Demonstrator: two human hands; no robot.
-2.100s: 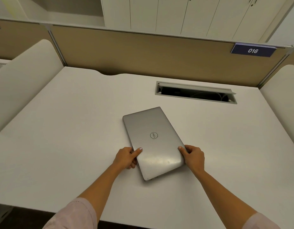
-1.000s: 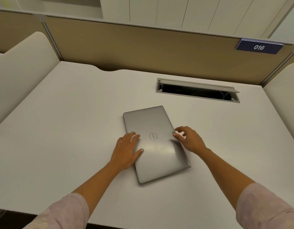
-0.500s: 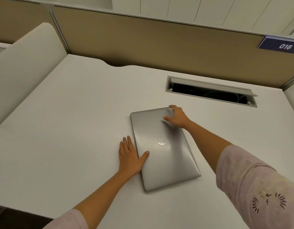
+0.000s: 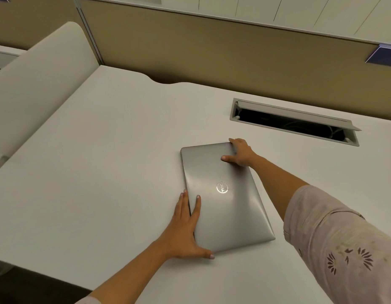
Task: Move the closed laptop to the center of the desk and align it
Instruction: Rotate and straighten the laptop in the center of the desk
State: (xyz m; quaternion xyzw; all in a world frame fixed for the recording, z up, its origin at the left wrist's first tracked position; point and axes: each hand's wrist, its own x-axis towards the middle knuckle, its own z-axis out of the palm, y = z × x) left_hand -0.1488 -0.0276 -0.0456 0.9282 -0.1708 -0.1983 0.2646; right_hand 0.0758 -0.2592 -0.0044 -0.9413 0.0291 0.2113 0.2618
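Note:
A closed silver laptop (image 4: 227, 211) with a round logo lies on the white desk (image 4: 98, 172), a little right of the middle and turned slightly off the desk's edges. My left hand (image 4: 185, 233) lies flat along its left edge, one finger on the lid and the thumb hooked round the near left corner. My right hand (image 4: 241, 153) grips the far right corner, with fingers over the far edge and the thumb on the lid.
An open cable slot (image 4: 293, 122) with a raised flap is set into the desk just beyond the laptop on the right. A tan partition (image 4: 212, 51) closes the back. A white side divider (image 4: 36, 80) stands at the left.
Both hands left the laptop's near corners. The right hand slid up to the far right corner; the left settled along the left edge. The laptop turned slightly, and my view moved closer.

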